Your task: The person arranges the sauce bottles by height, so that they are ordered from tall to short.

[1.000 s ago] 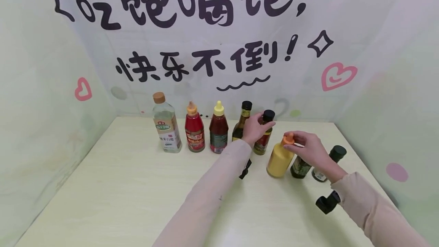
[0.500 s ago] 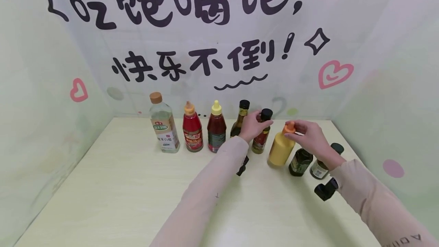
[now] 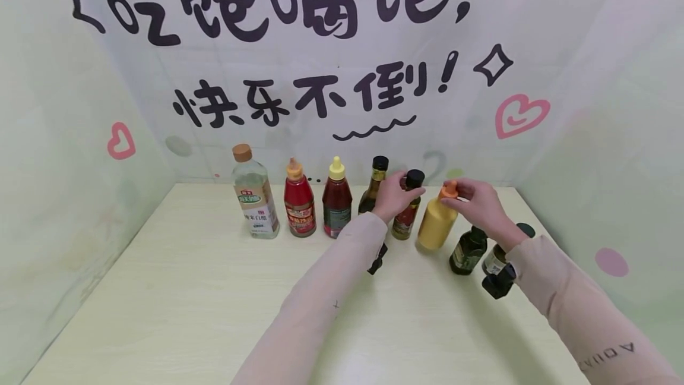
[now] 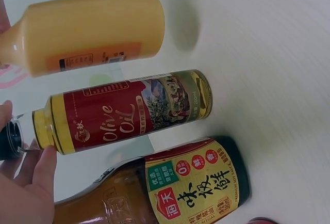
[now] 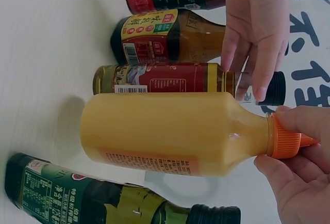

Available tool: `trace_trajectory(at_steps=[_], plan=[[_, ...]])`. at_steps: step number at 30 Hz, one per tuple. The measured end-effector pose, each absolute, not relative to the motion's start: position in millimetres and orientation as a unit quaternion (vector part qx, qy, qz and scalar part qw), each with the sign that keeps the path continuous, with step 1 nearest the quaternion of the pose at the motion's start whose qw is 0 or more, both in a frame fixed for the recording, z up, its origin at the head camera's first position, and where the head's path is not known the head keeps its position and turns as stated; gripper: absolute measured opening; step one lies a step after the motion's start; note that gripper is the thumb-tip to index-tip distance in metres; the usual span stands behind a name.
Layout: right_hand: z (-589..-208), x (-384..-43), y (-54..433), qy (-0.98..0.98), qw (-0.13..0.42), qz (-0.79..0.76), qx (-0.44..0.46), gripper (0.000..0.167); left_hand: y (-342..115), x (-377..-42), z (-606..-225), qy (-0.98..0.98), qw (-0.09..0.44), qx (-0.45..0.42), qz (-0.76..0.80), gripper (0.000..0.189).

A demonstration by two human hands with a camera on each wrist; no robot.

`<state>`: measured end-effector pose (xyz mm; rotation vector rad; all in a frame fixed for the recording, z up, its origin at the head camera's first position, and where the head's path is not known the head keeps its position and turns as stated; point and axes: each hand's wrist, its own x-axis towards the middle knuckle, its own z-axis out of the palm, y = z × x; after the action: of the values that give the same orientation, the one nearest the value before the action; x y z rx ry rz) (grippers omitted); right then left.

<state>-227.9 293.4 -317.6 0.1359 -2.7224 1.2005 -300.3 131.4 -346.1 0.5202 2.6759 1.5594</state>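
Observation:
By its orange cap, my right hand [image 3: 478, 207] pinches a yellow squeeze bottle [image 3: 436, 224]. The bottle tilts slightly, and its base hangs off the table, with a separate shadow in the right wrist view. My left hand [image 3: 394, 198] has thumb and fingers around the neck of an olive oil bottle [image 4: 129, 111], just below its black cap. That bottle stands on the table, left of the yellow one. On its other side is a soy sauce bottle [image 4: 191, 185], partly hidden by my left hand in the head view.
Along the back stand a white vinegar bottle [image 3: 256, 201], a red sauce bottle [image 3: 300, 207] and a dark red sauce bottle [image 3: 337, 207] with a yellow cap. A dark green bottle [image 3: 468, 252] and another green-capped bottle [image 3: 494, 260] stand at the right, partly behind my right arm.
My right hand has raised the yellow squeeze bottle and moved it back, closer to the olive oil bottle. My left hand has stayed at the olive oil bottle's neck. The head view shifted slightly.

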Motion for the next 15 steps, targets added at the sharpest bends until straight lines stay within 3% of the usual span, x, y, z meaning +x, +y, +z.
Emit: trace_trajectory(at_steps=[15], plan=[[-324, -249, 295, -0.917, 0.085, 0.388, 0.038, 0.038, 130, -298, -347, 0.848, 0.000, 0.167, 0.503, 0.052]])
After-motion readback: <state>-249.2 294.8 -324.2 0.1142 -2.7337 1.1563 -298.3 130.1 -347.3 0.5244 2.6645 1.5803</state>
